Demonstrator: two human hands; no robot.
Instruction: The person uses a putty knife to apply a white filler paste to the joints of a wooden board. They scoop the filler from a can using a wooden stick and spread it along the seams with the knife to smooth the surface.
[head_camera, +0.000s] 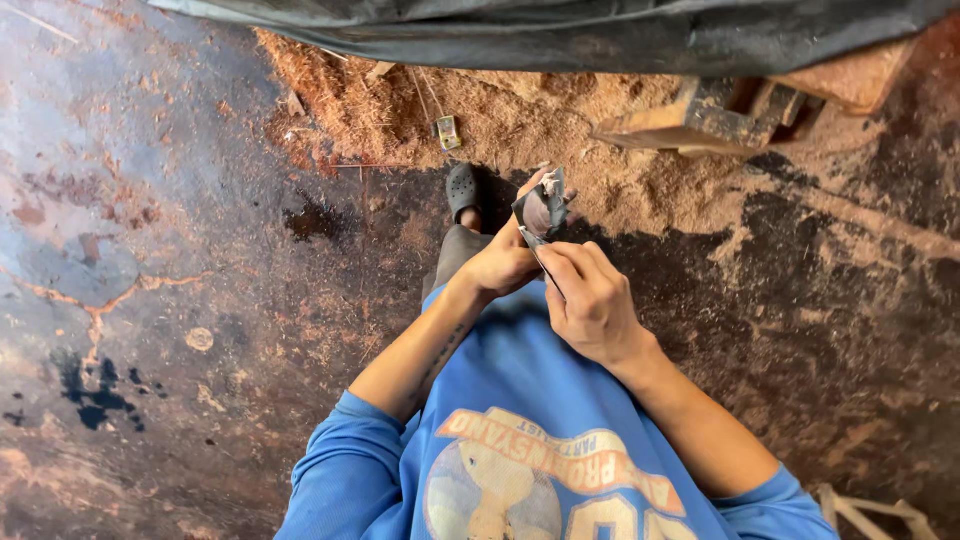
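A small dark folded sheet, perhaps sandpaper, is held at chest height above the floor. The left hand pinches its lower edge, steadying it; the right hand curls closed on its edge at 5 o'clock. Sawdust lies at 12 o'clock, wood blocks at 2 o'clock, on the stained floor.

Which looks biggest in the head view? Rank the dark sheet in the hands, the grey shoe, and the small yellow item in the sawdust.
1. Dark sheet, held by both hands.
2. Grey shoe, close in apparent size and farther away, so unsure.
3. Small yellow item, clearly smallest.
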